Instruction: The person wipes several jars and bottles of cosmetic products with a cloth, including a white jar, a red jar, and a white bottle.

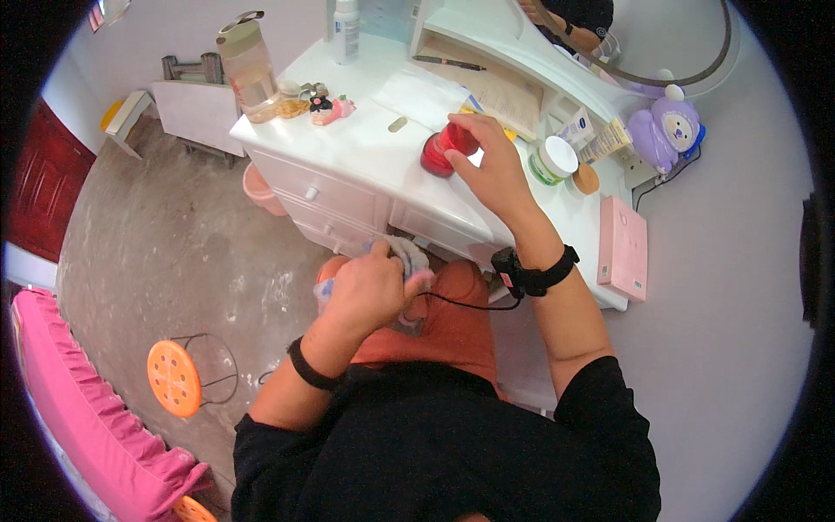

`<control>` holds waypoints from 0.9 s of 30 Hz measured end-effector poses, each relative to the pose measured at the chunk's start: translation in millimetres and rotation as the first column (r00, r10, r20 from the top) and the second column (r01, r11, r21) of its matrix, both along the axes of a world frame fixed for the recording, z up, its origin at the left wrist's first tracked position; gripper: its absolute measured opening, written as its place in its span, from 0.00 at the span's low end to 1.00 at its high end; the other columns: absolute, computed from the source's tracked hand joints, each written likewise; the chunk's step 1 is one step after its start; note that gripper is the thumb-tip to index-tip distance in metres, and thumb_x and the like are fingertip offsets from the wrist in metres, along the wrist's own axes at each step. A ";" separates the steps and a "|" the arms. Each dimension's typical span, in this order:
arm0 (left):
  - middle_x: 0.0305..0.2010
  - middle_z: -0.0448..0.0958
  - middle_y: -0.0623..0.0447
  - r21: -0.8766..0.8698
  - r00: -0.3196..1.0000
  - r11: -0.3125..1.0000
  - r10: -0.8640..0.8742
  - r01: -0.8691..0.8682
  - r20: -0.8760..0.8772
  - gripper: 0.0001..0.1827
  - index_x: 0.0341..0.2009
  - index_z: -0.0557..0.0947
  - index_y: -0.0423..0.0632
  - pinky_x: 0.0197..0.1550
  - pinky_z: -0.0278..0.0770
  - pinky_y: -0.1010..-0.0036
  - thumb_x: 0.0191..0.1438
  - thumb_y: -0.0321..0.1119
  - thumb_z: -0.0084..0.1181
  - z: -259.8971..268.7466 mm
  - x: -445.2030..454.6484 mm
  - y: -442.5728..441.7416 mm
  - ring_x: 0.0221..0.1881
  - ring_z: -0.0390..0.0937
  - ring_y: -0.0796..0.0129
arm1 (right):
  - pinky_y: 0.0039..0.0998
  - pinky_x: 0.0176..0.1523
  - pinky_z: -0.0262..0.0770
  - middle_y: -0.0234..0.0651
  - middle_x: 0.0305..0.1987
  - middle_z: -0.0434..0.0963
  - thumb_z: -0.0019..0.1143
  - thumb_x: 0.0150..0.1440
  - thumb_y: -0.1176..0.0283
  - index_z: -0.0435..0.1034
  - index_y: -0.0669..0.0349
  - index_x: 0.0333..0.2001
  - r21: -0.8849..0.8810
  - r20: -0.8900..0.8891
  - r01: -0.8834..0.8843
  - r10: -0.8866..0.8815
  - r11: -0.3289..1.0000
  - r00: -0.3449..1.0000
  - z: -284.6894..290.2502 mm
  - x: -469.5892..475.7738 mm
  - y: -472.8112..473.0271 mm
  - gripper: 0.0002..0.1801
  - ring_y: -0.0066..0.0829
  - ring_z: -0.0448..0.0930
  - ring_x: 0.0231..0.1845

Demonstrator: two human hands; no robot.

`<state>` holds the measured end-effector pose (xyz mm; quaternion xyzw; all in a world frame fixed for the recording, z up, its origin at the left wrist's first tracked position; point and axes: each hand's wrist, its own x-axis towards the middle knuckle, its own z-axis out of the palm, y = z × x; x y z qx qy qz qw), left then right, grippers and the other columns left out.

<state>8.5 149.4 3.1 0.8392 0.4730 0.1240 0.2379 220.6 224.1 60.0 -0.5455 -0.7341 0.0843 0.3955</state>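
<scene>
My right hand [489, 163] has its thumb and fingers around the upper part of a red jar [438, 156] on the white dressing table [365, 156]. Over my lap, my left hand [375, 280] grips a light patterned cloth [408, 251], part of it hidden beneath the fingers. Right of the red jar stand a white-lidded jar [554, 158] with a green label and a small jar with a tan lid [585, 179]. Behind them lie squeezable tubes [605, 140]. White tissue [421, 98] lies flat behind the red jar.
A water bottle [251, 78], small figurines [326, 109] and a spray can [346, 32] stand at the table's left. At the right are a purple bear figure [662, 130] and a pink box [623, 248]. A pen [450, 62] lies on the shelf. An orange stool [174, 378] stands on the floor.
</scene>
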 end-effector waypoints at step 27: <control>0.60 0.62 0.49 -0.472 0.164 0.722 0.456 0.506 0.875 0.27 0.63 0.59 0.46 0.61 0.61 0.71 0.63 0.40 0.45 -25.4 18.9 25.1 0.59 0.62 0.66 | 0.34 0.61 0.62 0.46 0.56 0.67 0.57 0.54 0.61 0.57 0.60 0.61 -0.212 -0.297 -0.347 0.278 0.914 0.913 -11.2 -16.9 -65.5 0.33 0.40 0.68 0.58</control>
